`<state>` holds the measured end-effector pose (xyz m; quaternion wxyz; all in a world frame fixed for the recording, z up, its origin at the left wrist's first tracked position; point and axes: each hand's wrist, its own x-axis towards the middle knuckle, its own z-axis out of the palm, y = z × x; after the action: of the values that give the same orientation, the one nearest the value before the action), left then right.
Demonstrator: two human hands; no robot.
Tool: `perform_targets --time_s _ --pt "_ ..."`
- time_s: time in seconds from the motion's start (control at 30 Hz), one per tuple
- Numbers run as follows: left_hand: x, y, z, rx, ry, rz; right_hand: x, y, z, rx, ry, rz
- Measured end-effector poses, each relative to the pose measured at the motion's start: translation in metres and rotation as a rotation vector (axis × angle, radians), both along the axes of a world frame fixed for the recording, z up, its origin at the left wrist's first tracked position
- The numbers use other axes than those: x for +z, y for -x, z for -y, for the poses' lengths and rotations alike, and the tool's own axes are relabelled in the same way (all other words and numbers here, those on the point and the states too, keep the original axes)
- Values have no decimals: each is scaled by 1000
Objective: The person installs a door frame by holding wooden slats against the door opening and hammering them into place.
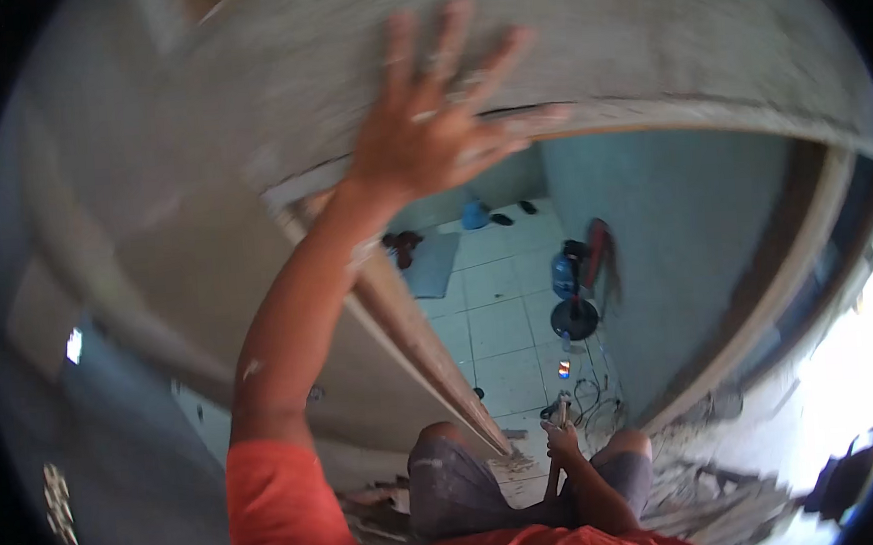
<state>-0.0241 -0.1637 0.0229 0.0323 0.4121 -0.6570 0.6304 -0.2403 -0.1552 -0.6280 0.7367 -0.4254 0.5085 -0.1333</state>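
My left hand (426, 133), flecked with pale dust, is raised with its fingers spread against the grey plastered wall (633, 56) just above the doorway. Its thumb side lies by the top edge of the wooden door frame (687, 117). Low in front of me, between my knees, my right hand (564, 445) is closed around a wooden-handled tool (552, 480). The tool's upper end shows above the fist, too small to tell its kind.
Beyond the doorway lies a white tiled floor (500, 324) with a phone (564, 369), loose cables (589, 398), a round dark stand (573, 318), a blue bottle (563, 275) and a grey mat (434, 265). Broken rubble (710, 501) covers the ground at the lower right.
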Motion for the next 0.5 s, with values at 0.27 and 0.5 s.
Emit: perform_targets --time_s 0.27,0.5 --pt "-5 -18 6 33 -1 10 -14 7 5 -18 -140 69" --pt "-7 -19 8 -27 46 28 0 4 0 15 -184 86"
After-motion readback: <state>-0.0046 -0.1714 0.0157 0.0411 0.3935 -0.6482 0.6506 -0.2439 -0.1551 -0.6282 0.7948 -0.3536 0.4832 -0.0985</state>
